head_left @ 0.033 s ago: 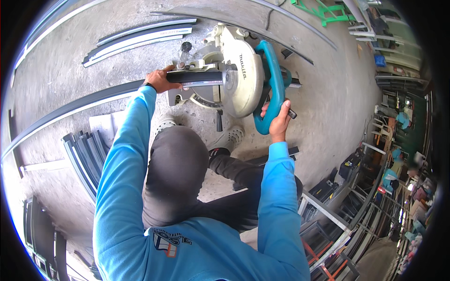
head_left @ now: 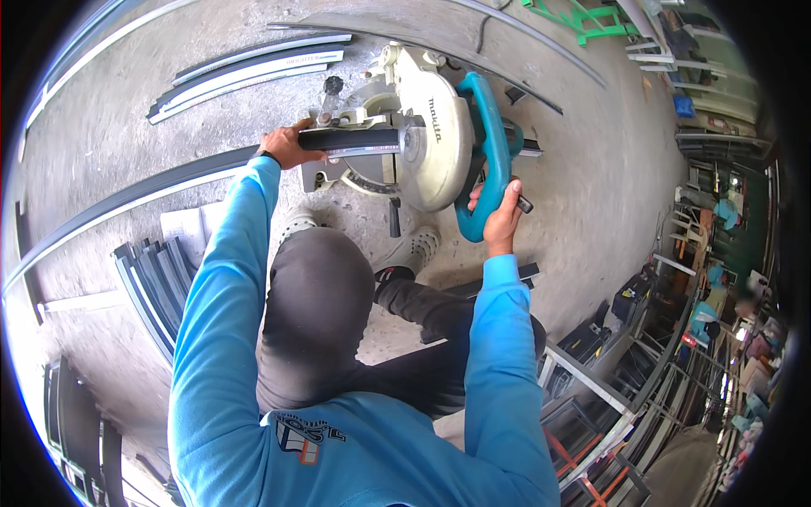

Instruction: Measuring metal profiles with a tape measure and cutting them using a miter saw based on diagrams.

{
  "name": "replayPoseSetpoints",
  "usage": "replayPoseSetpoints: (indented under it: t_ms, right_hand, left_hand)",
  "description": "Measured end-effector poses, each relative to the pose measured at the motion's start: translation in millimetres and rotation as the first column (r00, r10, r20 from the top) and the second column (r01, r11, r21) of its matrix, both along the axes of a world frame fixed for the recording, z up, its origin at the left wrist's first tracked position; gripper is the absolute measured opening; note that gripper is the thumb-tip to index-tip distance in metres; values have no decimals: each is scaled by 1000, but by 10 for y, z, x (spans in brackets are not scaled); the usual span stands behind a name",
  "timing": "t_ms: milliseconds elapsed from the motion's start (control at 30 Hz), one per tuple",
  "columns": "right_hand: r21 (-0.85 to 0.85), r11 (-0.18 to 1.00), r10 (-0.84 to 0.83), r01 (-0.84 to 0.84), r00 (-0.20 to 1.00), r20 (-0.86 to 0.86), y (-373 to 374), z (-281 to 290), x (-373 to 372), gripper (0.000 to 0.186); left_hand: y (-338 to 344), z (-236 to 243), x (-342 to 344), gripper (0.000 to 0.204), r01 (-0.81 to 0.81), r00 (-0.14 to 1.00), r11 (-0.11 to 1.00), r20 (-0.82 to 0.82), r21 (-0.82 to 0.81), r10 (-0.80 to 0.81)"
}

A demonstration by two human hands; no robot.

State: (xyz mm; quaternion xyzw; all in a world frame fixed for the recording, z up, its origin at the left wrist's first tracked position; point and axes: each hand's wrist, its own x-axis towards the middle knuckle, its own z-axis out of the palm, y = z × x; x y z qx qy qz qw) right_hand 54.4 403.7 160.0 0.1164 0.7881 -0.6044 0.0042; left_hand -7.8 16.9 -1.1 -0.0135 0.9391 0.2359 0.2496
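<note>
One mitre saw sits on a concrete floor, worked by two hands: the left hand and the right hand. One long dark metal strip runs through it. Two shoes show below. One green frame lies beyond.

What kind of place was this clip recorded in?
Most likely a metal fabrication workshop. A miter saw sits on the bare concrete floor, long metal profiles lie around it, and more frames and stock are stacked along the right side.
</note>
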Motion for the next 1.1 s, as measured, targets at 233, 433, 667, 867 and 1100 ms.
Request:
replayPoseSetpoints:
  t_ms: [233, 433, 667, 867, 1100]
  right_hand:
    - [-44, 998, -52, 50, 998, -23, 29, -164, 63, 59]
    - [-84, 995, -67, 62, 996, -66, 60, -222, 99, 55]
    - [-158, 986, -74, 54, 989, -128, 83, -221, 197, 43]
    - [-171, 984, -75, 50, 987, -141, 112, -372, 252, 45]
    - [-187, 980, -94, 63, 982, -166, 122, -501, 312, 49]
  left_hand:
    - [11, -101, -14, 101, 61, 998, 992, 13, -107, -60]
    - [-10, -367, -35, 105, 82, 997, 984, 7, -160, -82]
    - [36, -291, -13, 88, 61, 995, 997, -75, -38, -64]
    - [124, -170, 26, 76, 54, 989, 998, -140, -8, -55]
    - [127, -197, 19, 74, 44, 991, 998, -126, -48, -50]
